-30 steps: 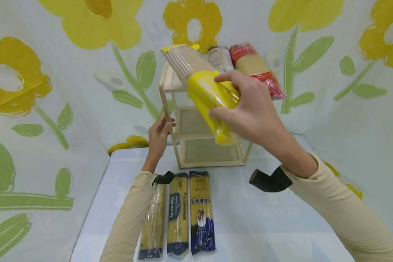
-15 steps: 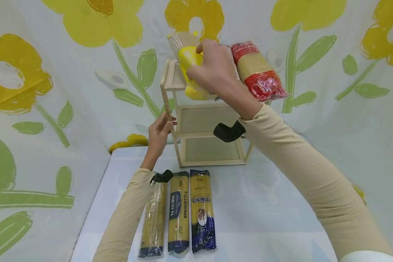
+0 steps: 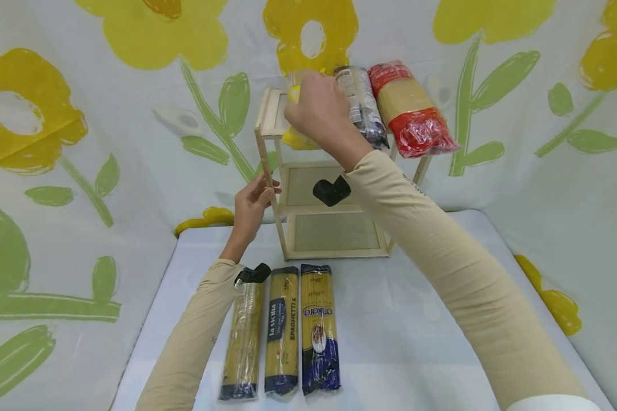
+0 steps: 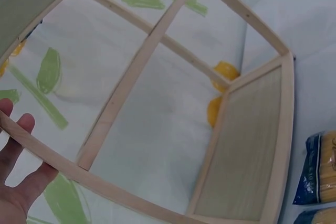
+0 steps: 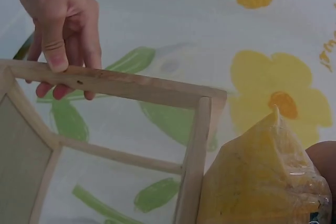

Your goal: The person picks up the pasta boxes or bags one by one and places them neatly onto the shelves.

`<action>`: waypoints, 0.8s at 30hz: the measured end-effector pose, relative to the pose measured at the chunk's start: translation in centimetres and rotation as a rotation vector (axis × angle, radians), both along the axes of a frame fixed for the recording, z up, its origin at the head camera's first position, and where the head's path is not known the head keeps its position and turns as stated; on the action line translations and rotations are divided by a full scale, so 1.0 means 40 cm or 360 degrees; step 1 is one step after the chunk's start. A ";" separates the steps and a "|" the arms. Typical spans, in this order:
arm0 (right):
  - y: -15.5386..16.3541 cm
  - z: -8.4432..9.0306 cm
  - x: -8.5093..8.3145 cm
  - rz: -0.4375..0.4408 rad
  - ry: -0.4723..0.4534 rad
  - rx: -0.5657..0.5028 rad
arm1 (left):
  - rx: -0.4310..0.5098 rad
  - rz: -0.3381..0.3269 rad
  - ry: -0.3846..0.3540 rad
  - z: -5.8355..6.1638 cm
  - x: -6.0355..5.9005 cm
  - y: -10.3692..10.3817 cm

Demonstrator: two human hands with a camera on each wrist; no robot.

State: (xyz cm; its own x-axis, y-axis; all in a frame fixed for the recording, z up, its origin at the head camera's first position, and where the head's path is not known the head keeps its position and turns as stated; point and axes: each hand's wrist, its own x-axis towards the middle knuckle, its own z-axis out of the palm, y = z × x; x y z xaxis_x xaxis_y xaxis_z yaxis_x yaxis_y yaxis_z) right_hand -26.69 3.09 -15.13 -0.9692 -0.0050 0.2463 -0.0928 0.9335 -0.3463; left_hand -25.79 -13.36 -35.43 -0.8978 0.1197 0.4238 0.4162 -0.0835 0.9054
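My left hand (image 3: 251, 208) grips the left front post of a small wooden shelf rack (image 3: 334, 254); in the left wrist view the thumb and fingers (image 4: 41, 178) lie on either side of the post. My right hand (image 3: 321, 108) holds a yellow plastic packet (image 3: 299, 141) on the left part of the rack's top shelf, and hides most of it. The right wrist view has the packet's yellow end (image 5: 257, 177) beside the rack's top corner, with a bit of the right hand (image 5: 323, 161) at the edge.
A clear-and-dark packet (image 3: 360, 103) and a red-ended packet (image 3: 413, 111) lie on the top shelf, to the right of my right hand. Three spaghetti packs, among them a blue-ended one (image 3: 320, 331), lie side by side on the white table (image 3: 401, 342) before the rack.
My right hand has carried the yellow packet away from me and left, lowering it onto the top shelf. My left hand has kept its grip on the post.
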 end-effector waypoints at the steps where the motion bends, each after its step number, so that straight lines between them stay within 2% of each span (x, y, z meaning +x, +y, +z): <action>1: -0.002 -0.001 0.000 0.0004 0.0009 0.0020 | -0.0012 0.0008 -0.0006 0.000 0.000 -0.002; 8: -0.015 -0.019 -0.003 -0.0031 0.0035 -0.0017 | -0.0026 0.0032 -0.0063 -0.002 0.005 -0.014; 13: -0.028 -0.031 -0.016 -0.0062 -0.0014 -0.0032 | -0.0038 0.0040 -0.0073 -0.008 0.011 -0.017; 21: -0.044 -0.031 -0.006 -0.0059 -0.0222 0.0275 | -0.0008 0.0024 -0.0012 -0.005 0.003 -0.013; 24: -0.042 -0.029 0.005 -0.0050 -0.0240 0.0318 | -0.0010 0.0017 0.0020 -0.002 -0.002 -0.010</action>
State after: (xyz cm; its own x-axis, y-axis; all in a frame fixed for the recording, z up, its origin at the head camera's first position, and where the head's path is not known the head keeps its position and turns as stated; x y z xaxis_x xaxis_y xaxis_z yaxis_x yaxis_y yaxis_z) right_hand -26.50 1.42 -16.29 -0.9953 -0.0082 0.0960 -0.0238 0.9864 -0.1626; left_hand -25.86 -13.75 -35.49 -0.8936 0.1126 0.4344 0.4285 -0.0735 0.9005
